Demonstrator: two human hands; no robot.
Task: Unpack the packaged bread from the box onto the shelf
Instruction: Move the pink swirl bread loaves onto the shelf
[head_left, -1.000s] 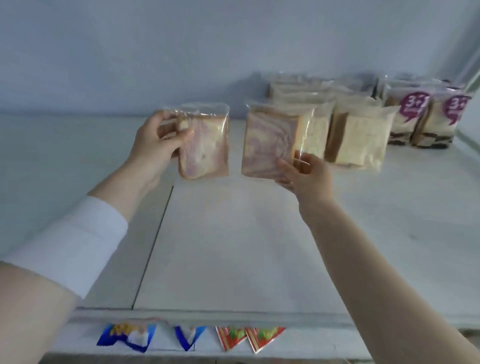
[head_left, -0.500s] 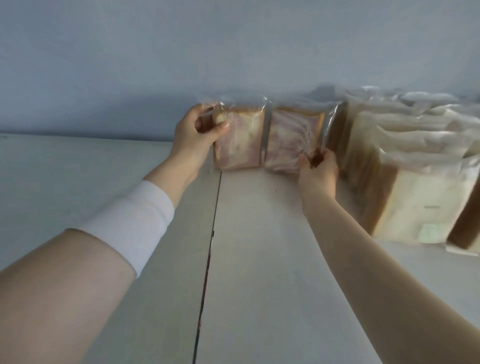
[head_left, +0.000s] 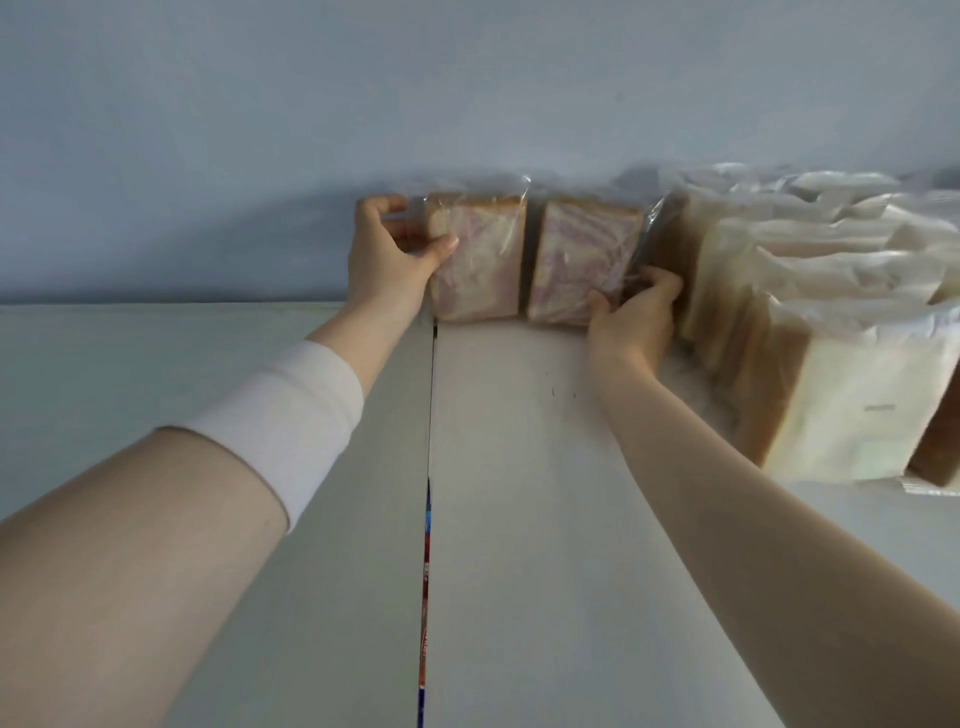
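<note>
- The left hand (head_left: 395, 254) grips the left pack (head_left: 480, 260) by its left edge, with the thumb across the front and the fingers curled round behind.
- The right hand (head_left: 636, 317) holds the right pack (head_left: 582, 260) at its lower right corner, fingers wrapped round the film.
- The step in hand, as I judge it, is setting both packs down at the back of the shelf (head_left: 519, 519), against the wall (head_left: 467, 104).
- To do it well, seat each bottom edge flat on the shelf before loosening the grip. Whether they rest fully on it yet I cannot tell.
- Press the packs back to the wall and slide them together so each props the other.
- Grip lightly: the bread looks soft and will likely dent, and the film looks slick.
- Letting go of one hand at a time seems wise, since a thin upright pack may tip forward.
- The right hand has little room, so it should draw out toward the front and not brush the row (head_left: 857, 395) beside it.
- Both packs stand upright, side by side, with a narrow gap between them. The left one sits over the seam (head_left: 429, 467), and the right one is just beside the row of paler packs.
- Each pack shows a marbled pink-and-cream slice with a brown crust, in clear film that bunches loosely at the top.
- The box is not in view.
</note>
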